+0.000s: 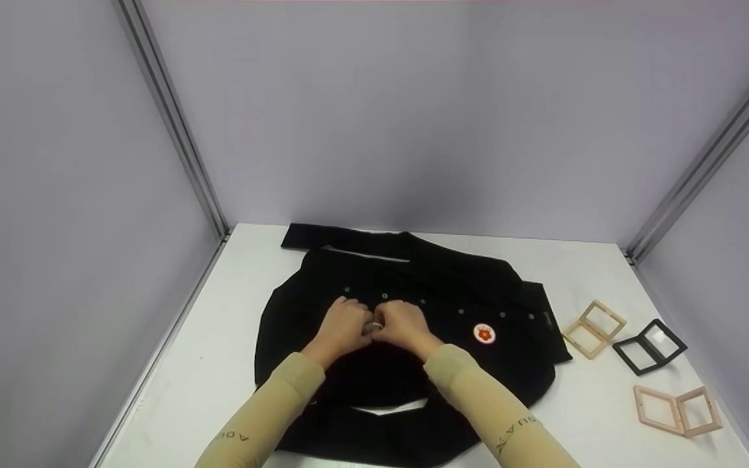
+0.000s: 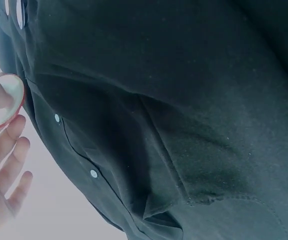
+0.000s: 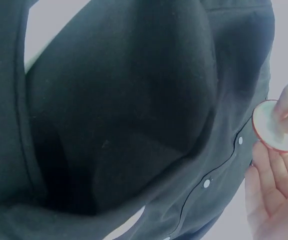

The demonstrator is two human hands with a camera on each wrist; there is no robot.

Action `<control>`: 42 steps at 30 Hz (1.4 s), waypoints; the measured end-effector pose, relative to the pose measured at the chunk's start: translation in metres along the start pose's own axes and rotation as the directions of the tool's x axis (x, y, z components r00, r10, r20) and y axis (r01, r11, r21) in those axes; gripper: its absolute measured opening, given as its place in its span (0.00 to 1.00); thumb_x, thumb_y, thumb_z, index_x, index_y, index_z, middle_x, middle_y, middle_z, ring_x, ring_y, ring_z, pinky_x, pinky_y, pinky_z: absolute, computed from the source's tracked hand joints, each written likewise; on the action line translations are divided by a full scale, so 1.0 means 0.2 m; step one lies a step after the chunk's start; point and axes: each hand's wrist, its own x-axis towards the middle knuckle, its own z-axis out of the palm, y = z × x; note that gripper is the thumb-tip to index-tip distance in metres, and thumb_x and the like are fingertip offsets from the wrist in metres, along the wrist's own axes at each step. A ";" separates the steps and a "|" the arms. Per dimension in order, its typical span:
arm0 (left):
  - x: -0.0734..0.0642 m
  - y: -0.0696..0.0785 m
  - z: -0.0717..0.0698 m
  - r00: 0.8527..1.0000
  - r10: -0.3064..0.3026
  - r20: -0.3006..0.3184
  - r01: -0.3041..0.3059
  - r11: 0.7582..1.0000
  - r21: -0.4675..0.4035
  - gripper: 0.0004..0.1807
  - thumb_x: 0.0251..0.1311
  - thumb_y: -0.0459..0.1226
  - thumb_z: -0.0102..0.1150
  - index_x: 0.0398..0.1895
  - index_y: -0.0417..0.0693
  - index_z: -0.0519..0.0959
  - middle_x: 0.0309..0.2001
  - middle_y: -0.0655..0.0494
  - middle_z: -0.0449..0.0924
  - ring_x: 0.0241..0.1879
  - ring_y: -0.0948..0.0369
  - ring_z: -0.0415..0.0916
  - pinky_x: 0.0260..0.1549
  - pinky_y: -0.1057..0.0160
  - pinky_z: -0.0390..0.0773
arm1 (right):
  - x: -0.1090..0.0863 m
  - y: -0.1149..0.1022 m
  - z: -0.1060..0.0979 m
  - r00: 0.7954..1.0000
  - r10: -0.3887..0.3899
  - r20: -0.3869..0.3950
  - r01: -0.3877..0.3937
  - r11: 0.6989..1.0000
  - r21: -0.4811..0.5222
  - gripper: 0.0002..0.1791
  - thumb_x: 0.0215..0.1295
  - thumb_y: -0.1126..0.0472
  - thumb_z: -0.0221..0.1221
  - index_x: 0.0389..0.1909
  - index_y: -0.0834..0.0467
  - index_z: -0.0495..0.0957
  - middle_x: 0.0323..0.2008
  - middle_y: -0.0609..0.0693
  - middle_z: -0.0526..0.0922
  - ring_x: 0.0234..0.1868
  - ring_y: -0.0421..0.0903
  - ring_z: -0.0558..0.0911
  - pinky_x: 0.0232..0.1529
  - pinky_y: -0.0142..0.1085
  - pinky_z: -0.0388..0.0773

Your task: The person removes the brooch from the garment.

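Note:
A black button-up garment (image 1: 381,383) lies spread on the white table, a line of small pale buttons crossing it. Above its middle, my left hand (image 1: 343,325) and right hand (image 1: 403,323) meet. Between them they pinch a round white patch (image 2: 13,102) with a thin red rim. My left thumb presses on its pale face, the other fingers spread below. From the other side my right thumb lies on the patch (image 3: 266,125), fingers extended under it. A similar round patch (image 1: 484,333) with a red flower sits on the garment, right of my hands.
At the right of the table stand three hinged double frames: a light wood one (image 1: 593,329), a black one (image 1: 649,347) and a pinkish wood one (image 1: 677,411). Grey panels (image 1: 374,117) wall in the table at the back and both sides.

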 end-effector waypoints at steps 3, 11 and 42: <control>0.00 0.00 0.01 1.000 0.011 0.021 -0.011 1.000 0.015 0.12 0.48 0.44 0.76 0.20 0.51 0.81 0.27 0.57 0.84 0.34 0.53 0.81 0.48 0.51 0.80 | -0.01 0.01 0.00 1.000 0.003 -0.001 -0.003 1.000 0.003 0.09 0.54 0.54 0.73 0.27 0.54 0.85 0.24 0.45 0.85 0.22 0.40 0.73 0.28 0.37 0.76; -0.02 -0.01 0.03 0.998 0.065 -0.003 -0.064 0.997 0.047 0.14 0.51 0.46 0.72 0.18 0.51 0.79 0.26 0.55 0.84 0.32 0.52 0.81 0.51 0.48 0.81 | -0.01 0.02 0.01 0.999 -0.038 -0.016 0.038 0.999 -0.009 0.10 0.54 0.53 0.74 0.28 0.54 0.88 0.26 0.46 0.88 0.24 0.42 0.79 0.30 0.40 0.80; -0.04 -0.04 0.04 0.998 0.050 0.026 -0.052 0.998 0.048 0.14 0.48 0.45 0.69 0.16 0.51 0.76 0.22 0.55 0.81 0.30 0.51 0.81 0.46 0.50 0.80 | -0.02 0.00 0.06 0.987 -0.137 -0.081 0.130 0.988 -0.086 0.10 0.52 0.55 0.70 0.20 0.54 0.81 0.19 0.47 0.82 0.20 0.43 0.72 0.24 0.41 0.74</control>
